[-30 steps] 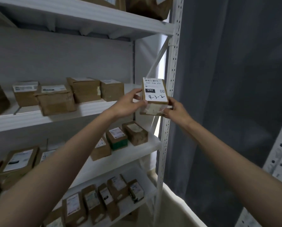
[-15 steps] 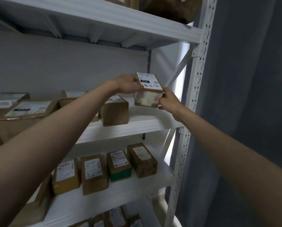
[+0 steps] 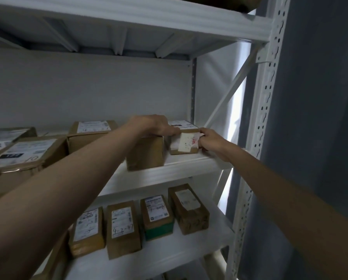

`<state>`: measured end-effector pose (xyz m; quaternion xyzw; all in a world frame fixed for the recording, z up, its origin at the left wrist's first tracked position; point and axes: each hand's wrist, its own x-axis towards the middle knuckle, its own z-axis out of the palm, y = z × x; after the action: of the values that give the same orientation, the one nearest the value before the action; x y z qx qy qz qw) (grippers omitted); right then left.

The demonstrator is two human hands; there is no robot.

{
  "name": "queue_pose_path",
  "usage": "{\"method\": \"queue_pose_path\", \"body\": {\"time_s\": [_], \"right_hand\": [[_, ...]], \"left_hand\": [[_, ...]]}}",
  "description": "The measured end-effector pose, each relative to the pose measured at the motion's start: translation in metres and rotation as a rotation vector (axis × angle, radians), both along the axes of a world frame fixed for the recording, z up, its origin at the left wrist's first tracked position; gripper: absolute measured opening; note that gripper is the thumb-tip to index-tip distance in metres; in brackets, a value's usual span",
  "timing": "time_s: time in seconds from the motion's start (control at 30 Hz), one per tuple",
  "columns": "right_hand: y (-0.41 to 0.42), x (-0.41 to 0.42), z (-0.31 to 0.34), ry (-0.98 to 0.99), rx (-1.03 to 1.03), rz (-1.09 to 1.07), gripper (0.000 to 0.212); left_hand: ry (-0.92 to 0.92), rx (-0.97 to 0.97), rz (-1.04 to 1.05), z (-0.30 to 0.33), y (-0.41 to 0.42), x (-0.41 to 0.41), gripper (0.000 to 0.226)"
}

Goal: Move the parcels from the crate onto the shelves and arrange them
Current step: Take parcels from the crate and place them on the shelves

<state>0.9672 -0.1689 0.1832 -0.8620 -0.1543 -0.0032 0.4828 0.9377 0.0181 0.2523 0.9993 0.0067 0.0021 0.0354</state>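
Since the earlier frame the small labelled parcel has come down out of the air and now sits on the middle shelf, at its right end, just beside the brown carton to its left. Both hands have travelled with it.

Left hand: lies over the top left edge of the parcel and over the neighbouring carton, fingers curled down onto the parcel's top; it holds the parcel.

Right hand: fingers curled against the parcel's right front corner, gripping it at the white patch on the front face.

Parcel: upright, label facing up, front face set slightly back from the shelf lip.

Same shelf, further left: a larger labelled box and a flat carton with a black-and-white label.

Shelf below: four small parcels stand in a row, one with a green base.

White perforated upright borders the shelving on the right; grey curtain beyond it.
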Motion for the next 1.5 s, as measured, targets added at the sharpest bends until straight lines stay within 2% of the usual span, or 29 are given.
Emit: {"method": "queue_pose_path", "body": {"time_s": [0.13, 0.27, 0.5, 0.67, 0.77, 1.03, 1.27, 1.43, 1.5], "right_hand": [[-0.007, -0.014, 0.01, -0.003, -0.113, -0.003, 0.042], [-0.021, -0.039, 0.028, -0.046, -0.295, -0.065, 0.058], [-0.039, -0.098, 0.045, -0.117, -0.616, -0.037, 0.061], [-0.039, -0.143, 0.027, -0.108, -0.72, 0.021, 0.061], [-0.027, -0.176, 0.005, -0.079, -0.774, 0.064, 0.059], [0.058, -0.281, -0.077, -0.004, -0.902, 0.349, 0.054], [0.211, -0.39, -0.142, 0.002, -0.967, 0.754, 0.067], [0.326, -0.494, -0.167, -0.166, -0.973, 1.011, 0.066], [0.366, -0.538, -0.176, -0.168, -0.96, 1.092, 0.066]], "left_hand": [[-0.037, -0.012, 0.009, 0.002, 0.0, -0.007, 0.087], [-0.129, 0.012, -0.027, 0.016, -0.01, -0.043, 0.072], [-0.216, -0.017, -0.166, 0.018, -0.032, -0.107, 0.057], [-0.163, -0.035, -0.225, -0.009, -0.048, -0.168, 0.052], [-0.061, -0.023, -0.202, -0.038, -0.039, -0.205, 0.053], [0.225, 0.137, 0.002, -0.151, 0.045, -0.334, 0.058], [0.402, 0.044, 0.372, -0.227, 0.174, -0.499, 0.066], [0.422, -0.124, 0.685, -0.25, 0.257, -0.644, 0.062], [0.432, -0.171, 0.78, -0.257, 0.282, -0.702, 0.062]]}}
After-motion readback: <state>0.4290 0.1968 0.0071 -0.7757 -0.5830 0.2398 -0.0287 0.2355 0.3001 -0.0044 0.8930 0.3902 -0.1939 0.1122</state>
